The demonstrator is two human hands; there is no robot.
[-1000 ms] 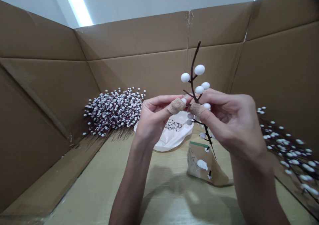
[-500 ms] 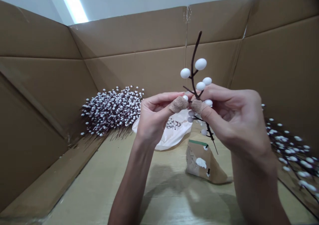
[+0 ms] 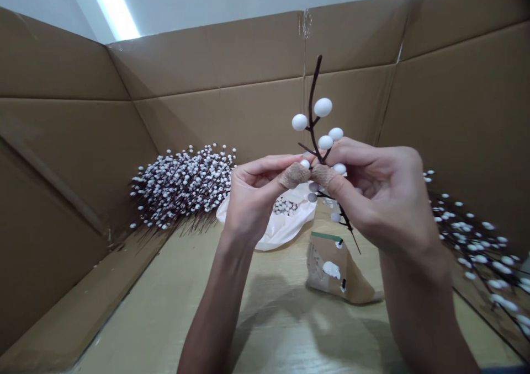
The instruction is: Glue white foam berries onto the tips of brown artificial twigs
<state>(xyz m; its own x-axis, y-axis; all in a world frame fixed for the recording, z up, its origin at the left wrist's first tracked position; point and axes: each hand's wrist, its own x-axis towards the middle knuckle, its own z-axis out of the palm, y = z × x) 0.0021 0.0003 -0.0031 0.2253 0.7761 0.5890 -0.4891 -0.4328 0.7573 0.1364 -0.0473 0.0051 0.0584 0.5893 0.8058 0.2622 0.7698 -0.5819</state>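
A dark brown artificial berry stem [image 3: 313, 95] with white berries stands nearly upright between my hands, its thin wire end pointing down. My right hand [image 3: 372, 186] pinches the stem around its middle between thumb and fingers. At the stem's left side, my left hand [image 3: 259, 192] pinches a white berry [image 3: 305, 164] between thumb and fingertips. Both thumbs are wrapped in tan tape. One short side twig above the hands bears no berry. Below them stands a folded cardboard piece [image 3: 325, 266] with white glue-like blobs and two small black bits on its face.
A white plastic bag [image 3: 285, 233] with loose white berries lies behind my hands. A large bundle of berry stems [image 3: 186, 186] rests at the back left, and more berry stems [image 3: 480, 247] lie at the right. Cardboard walls [image 3: 223, 115] surround the wooden table [image 3: 157, 313].
The view has shifted slightly, so the stem and hands appear a little further left. The stem leans a touch more to the left; both hands keep their grip.
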